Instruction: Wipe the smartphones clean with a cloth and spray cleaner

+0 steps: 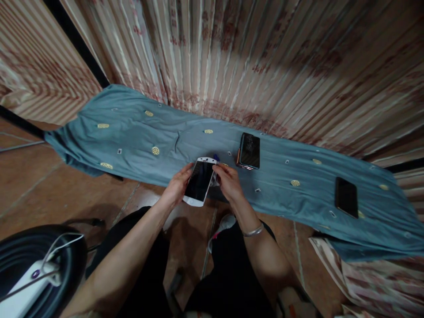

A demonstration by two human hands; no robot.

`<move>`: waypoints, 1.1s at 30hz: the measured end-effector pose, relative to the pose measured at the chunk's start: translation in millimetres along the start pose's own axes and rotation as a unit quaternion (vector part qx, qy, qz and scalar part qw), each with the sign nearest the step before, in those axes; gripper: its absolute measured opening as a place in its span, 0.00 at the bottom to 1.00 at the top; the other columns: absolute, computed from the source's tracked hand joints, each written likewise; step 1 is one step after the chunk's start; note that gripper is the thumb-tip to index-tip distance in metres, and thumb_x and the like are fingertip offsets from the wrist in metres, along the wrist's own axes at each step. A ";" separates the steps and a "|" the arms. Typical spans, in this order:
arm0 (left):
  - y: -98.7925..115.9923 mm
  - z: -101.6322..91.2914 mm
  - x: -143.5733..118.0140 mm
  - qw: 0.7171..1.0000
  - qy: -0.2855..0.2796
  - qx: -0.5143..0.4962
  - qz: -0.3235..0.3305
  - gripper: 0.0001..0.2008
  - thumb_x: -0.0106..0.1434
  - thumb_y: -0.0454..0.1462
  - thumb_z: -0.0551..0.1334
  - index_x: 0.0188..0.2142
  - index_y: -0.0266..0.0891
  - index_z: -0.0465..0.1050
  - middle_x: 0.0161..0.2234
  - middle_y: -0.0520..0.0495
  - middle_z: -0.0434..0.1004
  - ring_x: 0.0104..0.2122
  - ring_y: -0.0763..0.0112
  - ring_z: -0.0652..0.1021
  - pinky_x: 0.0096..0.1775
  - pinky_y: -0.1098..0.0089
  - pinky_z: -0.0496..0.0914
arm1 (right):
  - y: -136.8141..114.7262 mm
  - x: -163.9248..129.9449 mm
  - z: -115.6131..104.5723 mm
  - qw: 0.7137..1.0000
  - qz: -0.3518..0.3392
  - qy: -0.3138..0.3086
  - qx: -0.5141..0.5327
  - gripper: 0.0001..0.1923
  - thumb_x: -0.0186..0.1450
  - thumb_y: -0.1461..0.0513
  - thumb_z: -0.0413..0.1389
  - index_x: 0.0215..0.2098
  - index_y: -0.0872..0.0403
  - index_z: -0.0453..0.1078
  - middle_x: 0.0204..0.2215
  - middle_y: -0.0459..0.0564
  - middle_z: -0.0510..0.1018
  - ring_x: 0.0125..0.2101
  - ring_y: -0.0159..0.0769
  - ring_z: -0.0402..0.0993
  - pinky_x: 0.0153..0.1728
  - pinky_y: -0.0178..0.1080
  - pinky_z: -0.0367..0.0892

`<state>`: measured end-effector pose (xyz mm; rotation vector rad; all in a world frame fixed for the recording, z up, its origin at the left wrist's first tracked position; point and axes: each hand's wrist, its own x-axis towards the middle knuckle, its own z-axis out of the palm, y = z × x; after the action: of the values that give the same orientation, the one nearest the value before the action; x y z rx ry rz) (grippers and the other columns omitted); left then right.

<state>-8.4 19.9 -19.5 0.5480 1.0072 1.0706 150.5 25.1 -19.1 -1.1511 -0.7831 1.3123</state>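
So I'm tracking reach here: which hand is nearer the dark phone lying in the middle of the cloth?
Right hand, just below-left of the dark phone; left hand sits farther left.

Small purple item (pixel 216 157) behind white phone (pixel 200 182), unidentifiable

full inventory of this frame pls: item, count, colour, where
white phone: 1, white frame with dark screen, held at the near edge of the cloth
dark phones: 2, black, one lying mid-cloth, one lying further right on the cloth
cloth: 1, blue-grey with small yellow patches, spread across the middle
curtain: striped beige and red, behind the cloth
floor: brown tiles, lower left
tyre: 1, black, bottom left corner
bracelet: 1, silver, on the right wrist
left hand: grips the white phone's left edge
right hand: at the white phone's right edge
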 end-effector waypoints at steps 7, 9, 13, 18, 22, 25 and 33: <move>6.7 4.0 -11.5 0.997 -0.019 -0.068 -0.043 0.13 0.62 0.27 0.60 0.44 0.31 0.79 0.35 0.42 0.85 0.32 0.69 0.83 0.37 0.72 0.76 | 2.7 3.1 0.8 0.998 -0.056 -0.001 -0.028 0.11 0.53 0.53 0.65 0.29 0.52 0.78 0.23 0.40 0.79 0.24 0.29 0.72 0.28 0.33 0.69; 7.4 7.6 -12.5 0.995 -0.019 -0.084 -0.058 0.14 0.63 0.26 0.58 0.46 0.31 0.78 0.31 0.45 0.84 0.26 0.72 0.80 0.30 0.75 0.74 | 3.1 4.6 -1.2 0.991 -0.110 0.016 -0.080 0.12 0.56 0.54 0.64 0.34 0.52 0.80 0.28 0.43 0.83 0.29 0.33 0.77 0.36 0.36 0.74; 8.3 15.5 -13.7 0.991 -0.003 -0.111 -0.069 0.11 0.64 0.27 0.59 0.44 0.33 0.77 0.29 0.49 0.82 0.23 0.75 0.79 0.27 0.76 0.73 | 0.3 5.9 -7.9 0.942 -0.220 0.051 -0.246 0.16 0.62 0.56 0.59 0.46 0.51 0.79 0.46 0.50 0.84 0.47 0.42 0.80 0.52 0.45 0.73; 4.8 16.1 -6.7 0.994 -0.018 -0.100 -0.045 0.14 0.61 0.27 0.62 0.47 0.34 0.76 0.31 0.49 0.82 0.25 0.75 0.79 0.31 0.75 0.74 | -2.8 2.8 -13.3 0.871 -0.301 0.024 -0.388 0.18 0.69 0.58 0.50 0.53 0.50 0.76 0.55 0.51 0.79 0.56 0.41 0.75 0.62 0.47 0.66; 6.5 18.1 5.8 0.995 -0.001 -0.103 -0.006 0.15 0.62 0.26 0.60 0.48 0.33 0.74 0.34 0.46 0.83 0.34 0.70 0.83 0.42 0.70 0.76 | -0.4 -2.9 -12.9 0.853 -0.318 -0.007 -0.413 0.20 0.71 0.59 0.48 0.54 0.51 0.76 0.54 0.52 0.80 0.56 0.40 0.75 0.61 0.45 0.67; 10.1 24.2 11.8 0.993 0.006 -0.120 0.020 0.13 0.63 0.26 0.57 0.45 0.33 0.74 0.36 0.44 0.84 0.41 0.65 0.83 0.49 0.64 0.75 | -0.4 -7.9 -12.9 0.859 -0.313 -0.012 -0.404 0.19 0.71 0.59 0.49 0.54 0.50 0.76 0.55 0.52 0.79 0.57 0.40 0.75 0.62 0.45 0.66; 14.8 28.0 15.6 0.993 0.019 -0.113 0.036 0.11 0.64 0.27 0.56 0.41 0.35 0.76 0.33 0.47 0.83 0.40 0.67 0.83 0.50 0.65 0.75 | -9.4 -23.9 -10.6 0.891 -0.276 -0.020 -0.359 0.17 0.68 0.60 0.52 0.51 0.47 0.78 0.53 0.49 0.81 0.56 0.41 0.75 0.62 0.45 0.65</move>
<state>11.4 42.7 -1.1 0.3831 0.8915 1.2449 159.9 0.8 -9.4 -1.3182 -1.5731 0.5605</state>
